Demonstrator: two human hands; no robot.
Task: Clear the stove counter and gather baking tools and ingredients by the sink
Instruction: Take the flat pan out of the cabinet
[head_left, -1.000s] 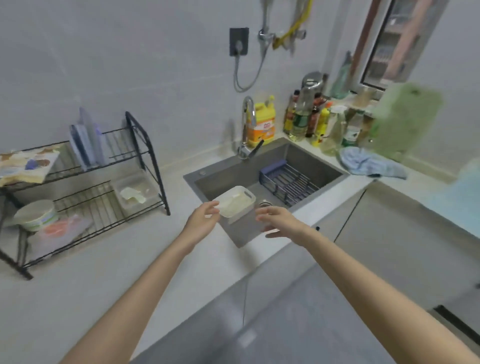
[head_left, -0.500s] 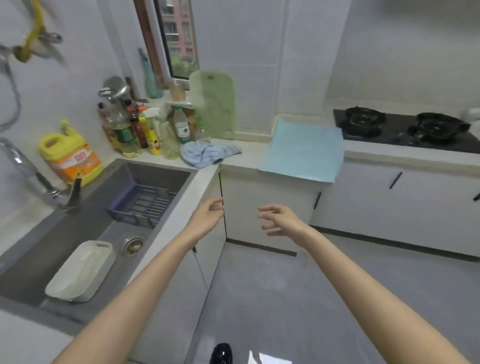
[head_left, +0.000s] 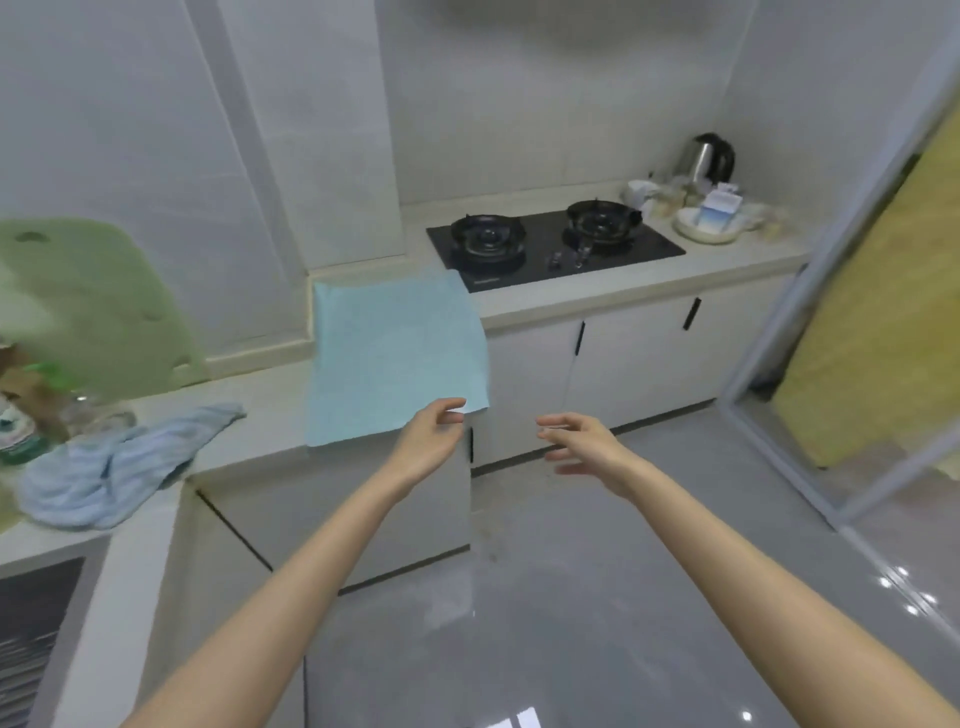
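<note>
Hovering released: left hand (head_left: 428, 441), right hand (head_left: 587, 449); teal cloth (head_left: 395, 358) beside stove (head_left: 550, 244), kettle (head_left: 706, 156) beyond.

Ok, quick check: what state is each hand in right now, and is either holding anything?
Left hand: open, fingers relaxed, holding nothing.
Right hand: open, fingers loosely spread, holding nothing.

Both forearms (head_left: 311, 561) are shown bare along the whole length that is seen, from the lower edge up to the hands. The left hand (head_left: 428, 441) and the right hand (head_left: 587, 447) are bare too. The arms are seen slim, and the fingers (head_left: 556, 420) are slightly blurred.
</note>
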